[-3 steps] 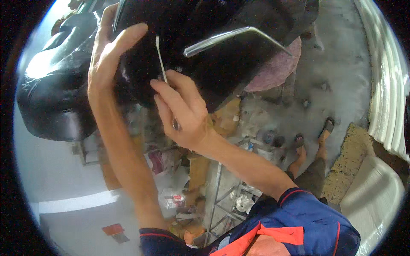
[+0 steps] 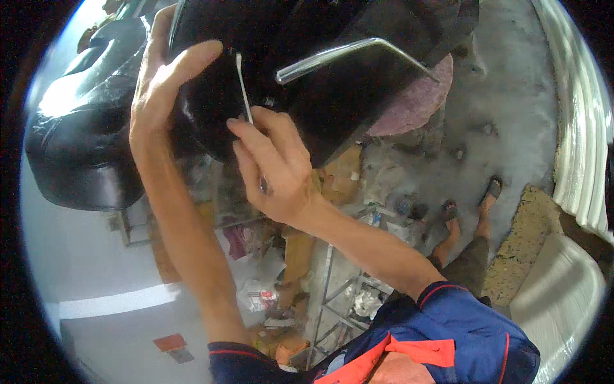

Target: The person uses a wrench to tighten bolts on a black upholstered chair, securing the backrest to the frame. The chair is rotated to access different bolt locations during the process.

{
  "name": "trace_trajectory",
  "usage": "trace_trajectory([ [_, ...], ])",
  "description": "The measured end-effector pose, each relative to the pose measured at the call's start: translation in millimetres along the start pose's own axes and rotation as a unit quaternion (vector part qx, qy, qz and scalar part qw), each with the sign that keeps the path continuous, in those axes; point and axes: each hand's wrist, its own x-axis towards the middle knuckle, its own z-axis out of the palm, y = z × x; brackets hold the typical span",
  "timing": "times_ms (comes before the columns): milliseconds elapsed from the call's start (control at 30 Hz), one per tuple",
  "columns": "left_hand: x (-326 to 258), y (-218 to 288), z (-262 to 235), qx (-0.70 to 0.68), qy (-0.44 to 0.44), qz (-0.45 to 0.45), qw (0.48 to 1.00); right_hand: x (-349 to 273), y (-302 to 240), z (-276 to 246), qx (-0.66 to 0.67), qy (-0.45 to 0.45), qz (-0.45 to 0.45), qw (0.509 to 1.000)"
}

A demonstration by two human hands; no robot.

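A large black upholstered seat part point(image 2: 217, 121) fills the upper middle, its dark underside toward me. My left hand point(image 2: 155, 86) grips its left edge, the thumb lying over the underside and the other fingers partly hidden along and behind the rim. In my right hand point(image 2: 275, 157) is a thin silver screwdriver-like tool point(image 2: 243, 86), pinched between thumb and fingers. Its slightly widened tip points up, close to a small dark spot near my left thumb; I cannot tell if they touch. Across the underside to the right runs a bent chrome tube point(image 2: 332, 57).
Another black leather seat point(image 2: 83, 147) stands at the left. Below my arms are a metal frame point(image 2: 326, 275), cardboard point(image 2: 297, 256) and plastic bags point(image 2: 259, 297). A pinkish round piece point(image 2: 419, 99) lies at the right, with foam point(image 2: 521, 237) and white wrapped pieces point(image 2: 579, 128) farther right.
The tool's tip has shifted slightly to the right and up, with my right hand moving a little. My left hand keeps its place on the edge.
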Motion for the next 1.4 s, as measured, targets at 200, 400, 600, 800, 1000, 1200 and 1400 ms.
trace_trajectory([
  [200, 13, -9, -4, -0.095, 0.032, -0.025, 0.995, 6, 18, 11, -0.034, 0.008, -0.031, 0.999],
  [400, 31, -43, -35, -0.111, 0.058, -0.031, 0.992, 2, 17, 15, -0.047, -0.035, -0.024, 0.998],
  [600, 20, -30, -23, -0.124, 0.04, -0.054, 0.99, 9, -2, 13, -0.061, -0.057, 0.005, 0.996],
  [800, 18, -18, -12, -0.173, 0.011, -0.044, 0.984, 26, 1, 10, -0.065, -0.034, -0.012, 0.997],
  [1000, 15, -16, -12, -0.183, 0.003, -0.037, 0.982, 62, -37, -3, -0.043, -0.094, 0.04, 0.994],
  [1200, 12, -11, -2, -0.18, -0.011, -0.035, 0.983, 26, -16, -1, -0.021, -0.016, -0.042, 0.999],
  [1400, 31, -35, -19, -0.179, 0.006, -0.021, 0.984, 9, -2, 7, -0.043, -0.01, -0.082, 0.996],
])
